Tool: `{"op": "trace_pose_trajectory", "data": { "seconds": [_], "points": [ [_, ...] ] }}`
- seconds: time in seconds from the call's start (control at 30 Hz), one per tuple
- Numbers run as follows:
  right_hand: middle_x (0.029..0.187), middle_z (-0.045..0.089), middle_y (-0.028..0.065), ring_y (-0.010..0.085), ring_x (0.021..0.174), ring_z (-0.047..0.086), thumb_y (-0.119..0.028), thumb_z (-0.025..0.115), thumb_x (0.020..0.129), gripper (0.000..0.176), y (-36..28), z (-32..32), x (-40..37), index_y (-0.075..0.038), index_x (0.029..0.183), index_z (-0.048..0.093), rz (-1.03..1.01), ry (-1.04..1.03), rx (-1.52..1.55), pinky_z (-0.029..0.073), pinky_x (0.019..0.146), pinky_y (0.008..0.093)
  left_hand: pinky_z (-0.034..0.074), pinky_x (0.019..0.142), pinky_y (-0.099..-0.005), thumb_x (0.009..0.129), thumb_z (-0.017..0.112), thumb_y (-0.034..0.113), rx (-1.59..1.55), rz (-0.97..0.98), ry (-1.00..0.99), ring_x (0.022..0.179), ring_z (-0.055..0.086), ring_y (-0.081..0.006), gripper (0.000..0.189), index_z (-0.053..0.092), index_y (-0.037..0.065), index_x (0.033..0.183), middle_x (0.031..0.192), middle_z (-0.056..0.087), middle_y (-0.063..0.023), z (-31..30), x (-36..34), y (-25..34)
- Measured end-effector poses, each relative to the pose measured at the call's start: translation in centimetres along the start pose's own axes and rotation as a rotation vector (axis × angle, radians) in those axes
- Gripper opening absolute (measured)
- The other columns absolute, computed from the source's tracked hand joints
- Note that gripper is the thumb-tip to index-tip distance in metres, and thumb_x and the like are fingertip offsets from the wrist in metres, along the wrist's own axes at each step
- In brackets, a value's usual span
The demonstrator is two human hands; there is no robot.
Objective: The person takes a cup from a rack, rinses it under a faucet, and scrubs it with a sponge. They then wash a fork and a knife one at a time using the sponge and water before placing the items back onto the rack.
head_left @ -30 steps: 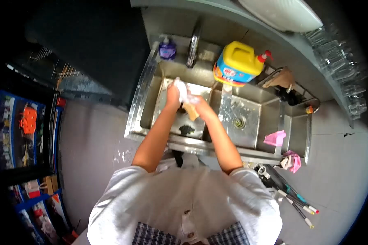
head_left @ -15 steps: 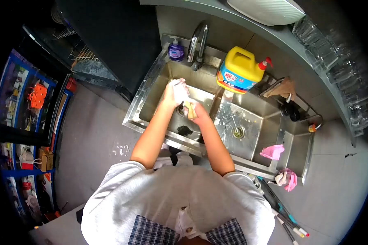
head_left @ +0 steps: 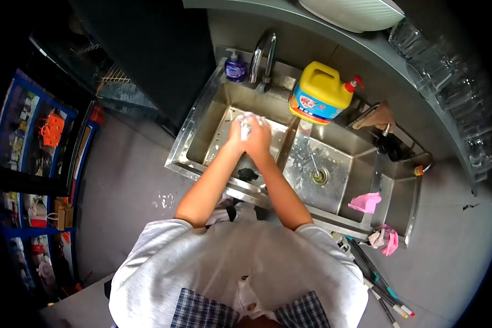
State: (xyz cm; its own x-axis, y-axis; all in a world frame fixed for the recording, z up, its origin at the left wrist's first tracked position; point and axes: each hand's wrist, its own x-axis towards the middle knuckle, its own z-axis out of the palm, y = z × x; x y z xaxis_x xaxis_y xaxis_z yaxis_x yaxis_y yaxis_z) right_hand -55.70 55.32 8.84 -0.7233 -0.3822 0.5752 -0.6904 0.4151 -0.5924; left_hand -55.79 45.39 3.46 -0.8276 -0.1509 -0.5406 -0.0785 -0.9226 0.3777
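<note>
My left hand (head_left: 236,131) and my right hand (head_left: 258,135) are pressed together over the left basin of the metal sink (head_left: 202,143). White foam (head_left: 246,127) shows between them and on the fingers. Whether anything else lies between the palms is hidden. Below my hands, a dark wet clump (head_left: 247,174) rests in the basin. The chrome faucet (head_left: 270,54) rises behind, with a purple soap bottle (head_left: 234,69) to its left and a large yellow detergent jug (head_left: 322,94) to its right.
A pink cloth (head_left: 364,203) lies over the divider at the right, and more cloths (head_left: 385,239) hang on the front edge. Glasses (head_left: 437,71) and a white bowl (head_left: 352,13) stand on the shelf above. Poles (head_left: 374,273) lean below the sink.
My hands have come together with fingers pointing away from me. My right hand has moved up beside the left. The yellowish thing seen at my right hand before is out of sight.
</note>
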Motion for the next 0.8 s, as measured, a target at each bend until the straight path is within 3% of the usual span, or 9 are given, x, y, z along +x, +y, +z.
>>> {"op": "trace_pose_trajectory", "data": {
  "seconds": [0.03, 0.2, 0.27, 0.3, 0.37, 0.43, 0.53, 0.67, 0.8],
  "points": [
    [0.088, 0.059, 0.0198, 0.0412, 0.088, 0.053, -0.01, 0.06, 0.067, 0.04, -0.3, 0.9, -0.6, -0.004, 0.105, 0.054, 0.17, -0.029, 0.148, 0.043, 0.075, 0.0476, 0.05, 0.064, -0.0403, 0.085, 0.036, 0.024, -0.017, -0.009, 0.015, 0.067, 0.059, -0.028, 0.026, 0.054, 0.006, 0.079, 0.075, 0.06, -0.0114, -0.6, -0.1, -0.2],
    [0.097, 0.06, 0.0213, 0.0396, 0.09, 0.056, -0.008, 0.052, 0.076, 0.041, -1.1, 3.1, -2.8, -0.001, 0.116, 0.049, 0.04, 0.046, 0.211, 0.044, 0.077, 0.0444, 0.05, 0.071, -0.0397, 0.09, 0.029, 0.026, 0.105, -0.009, -0.056, 0.072, 0.06, -0.0308, 0.037, 0.056, 0.0, 0.089, 0.086, 0.063, -0.0162, 0.8, -1.0, 1.6],
    [0.099, 0.06, 0.0211, 0.0363, 0.093, 0.058, -0.007, 0.05, 0.079, 0.04, -0.6, 3.3, -2.0, 0.0, 0.118, 0.048, 0.182, 0.087, 0.387, 0.045, 0.08, 0.0406, 0.049, 0.071, -0.0425, 0.091, 0.031, 0.029, 0.168, 0.021, -0.147, 0.082, 0.059, -0.0309, 0.039, 0.055, -0.001, 0.098, 0.097, 0.061, -0.0139, -1.3, 1.4, 0.8],
    [0.1, 0.06, 0.0211, 0.0347, 0.094, 0.058, -0.006, 0.049, 0.08, 0.039, -0.1, 3.5, -1.3, 0.0, 0.118, 0.048, 0.251, 0.108, 0.476, 0.045, 0.081, 0.0386, 0.048, 0.071, -0.0364, 0.092, 0.036, 0.03, 0.449, 0.147, 0.116, 0.084, 0.059, -0.0231, 0.034, 0.056, 0.004, 0.1, 0.099, 0.061, -0.0106, 1.1, -0.9, 0.4],
    [0.11, 0.059, 0.0181, 0.0241, 0.102, 0.057, -0.002, 0.046, 0.084, 0.034, 1.1, 2.9, 0.8, 0.001, 0.118, 0.049, 0.421, 0.098, 0.478, 0.043, 0.087, 0.0325, 0.046, 0.074, -0.0316, 0.092, 0.04, 0.031, 0.472, 0.249, -0.069, 0.084, 0.058, -0.0171, 0.031, 0.057, 0.007, 0.101, 0.096, 0.061, -0.0083, 0.3, 0.0, -1.2],
    [0.11, 0.059, 0.0181, 0.0245, 0.1, 0.058, -0.003, 0.048, 0.083, 0.035, 3.4, 4.2, 1.7, -0.001, 0.118, 0.049, 0.424, 0.103, 0.626, 0.044, 0.085, 0.0322, 0.045, 0.076, -0.032, 0.091, 0.04, 0.033, 0.502, 0.243, 0.015, 0.083, 0.057, -0.0186, 0.034, 0.057, 0.006, 0.099, 0.093, 0.061, -0.0088, 1.2, -0.1, -1.4],
    [0.109, 0.059, 0.02, 0.0315, 0.102, 0.056, -0.008, 0.049, 0.083, 0.036, 0.8, 2.5, 1.3, 0.0, 0.118, 0.049, 0.399, -0.048, 0.454, 0.041, 0.09, 0.0342, 0.048, 0.074, -0.0367, 0.09, 0.039, 0.037, 0.402, 0.191, 0.094, 0.085, 0.058, -0.0224, 0.036, 0.058, 0.007, 0.097, 0.093, 0.061, -0.0119, 2.7, -0.2, -0.2],
    [0.126, 0.045, 0.0234, 0.0393, 0.121, 0.037, -0.007, 0.049, 0.08, 0.042, -0.1, 1.1, -0.5, -0.001, 0.122, 0.046, 0.101, -0.15, 0.153, 0.023, 0.103, 0.0458, 0.049, 0.076, -0.0453, 0.091, 0.036, 0.037, 0.025, -0.21, -0.214, 0.082, 0.057, -0.0299, 0.039, 0.052, 0.001, 0.093, 0.09, 0.059, -0.0152, 1.5, 1.5, 1.4],
    [0.126, 0.043, 0.0249, 0.0418, 0.121, 0.035, -0.005, 0.05, 0.079, 0.04, 0.0, -1.4, -1.7, 0.005, 0.118, 0.046, -0.007, -0.257, -0.09, 0.024, 0.104, 0.0482, 0.048, 0.074, -0.0456, 0.093, 0.028, 0.033, -0.084, -0.265, -0.258, 0.076, 0.056, -0.0281, 0.038, 0.051, 0.003, 0.089, 0.081, 0.056, -0.0124, -0.2, 5.0, -0.8]
  ]
}}
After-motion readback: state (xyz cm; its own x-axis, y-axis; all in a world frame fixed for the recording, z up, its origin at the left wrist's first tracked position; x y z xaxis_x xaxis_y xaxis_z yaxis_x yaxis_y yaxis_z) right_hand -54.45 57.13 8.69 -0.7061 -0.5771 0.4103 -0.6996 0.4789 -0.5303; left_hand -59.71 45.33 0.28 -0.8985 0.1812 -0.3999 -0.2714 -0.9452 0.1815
